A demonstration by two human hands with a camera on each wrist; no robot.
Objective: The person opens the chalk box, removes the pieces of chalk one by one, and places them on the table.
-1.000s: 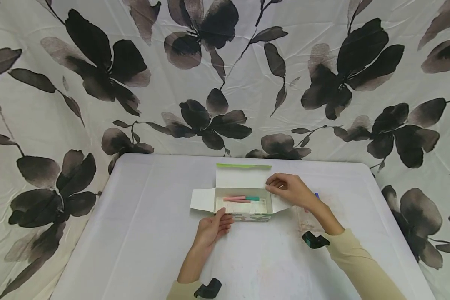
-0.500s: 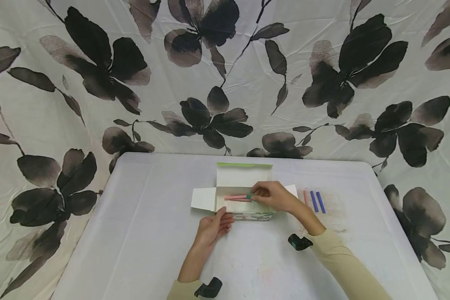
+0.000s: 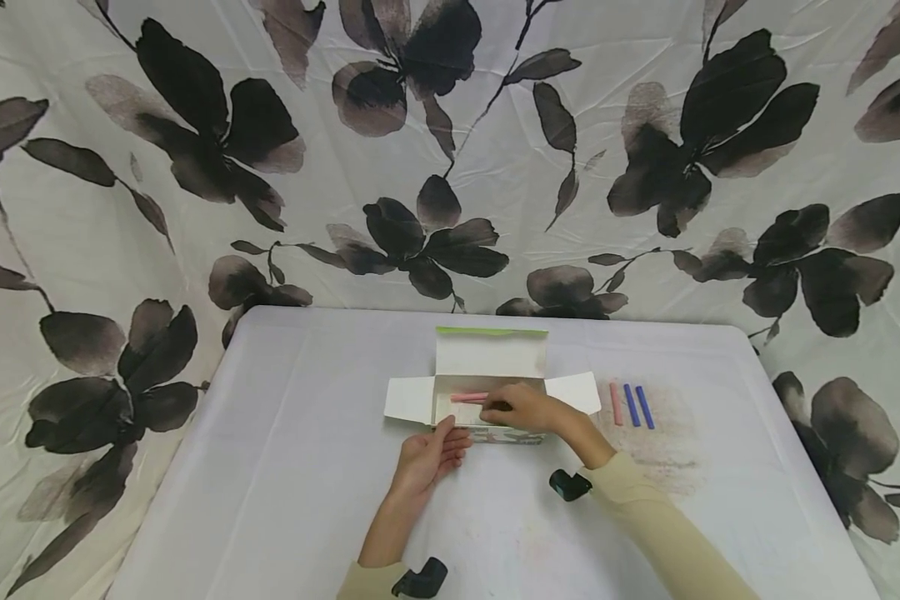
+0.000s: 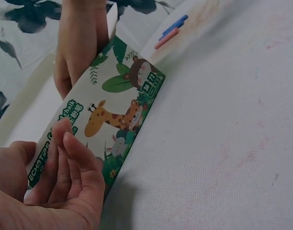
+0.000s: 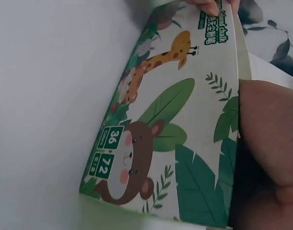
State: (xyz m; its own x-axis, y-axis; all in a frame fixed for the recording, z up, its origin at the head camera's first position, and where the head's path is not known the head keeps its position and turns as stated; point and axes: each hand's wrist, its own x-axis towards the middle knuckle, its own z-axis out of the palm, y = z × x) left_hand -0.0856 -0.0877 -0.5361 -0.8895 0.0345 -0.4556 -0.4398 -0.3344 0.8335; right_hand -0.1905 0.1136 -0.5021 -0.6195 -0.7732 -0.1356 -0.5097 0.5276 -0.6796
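Note:
An open cardboard chalk box (image 3: 506, 436), printed with a giraffe and a bear, lies on the white-covered table. My left hand (image 3: 429, 457) holds its near wall at the left end, thumb at the rim and fingers along the printed front. My right hand (image 3: 528, 408) reaches over the near wall, its curled fingers down inside the box. Pink chalk sticks (image 3: 468, 397) lie in the box just left of those fingers. In the right wrist view the right hand (image 5: 271, 129) is behind the printed wall, fingertips hidden; I cannot tell whether they hold a chalk.
One pink chalk stick (image 3: 616, 404) and two blue chalk sticks (image 3: 638, 407) lie side by side right of the box, on a brownish smudge. The box's side flaps (image 3: 408, 398) and back lid (image 3: 491, 352) stand spread outward. A floral cloth (image 3: 420, 167) hangs behind the table.
My right hand has moved left and down from the right flap into the box, covering the teal chalk stick and uncovering the chalks on the table. The left hand stays at the box.

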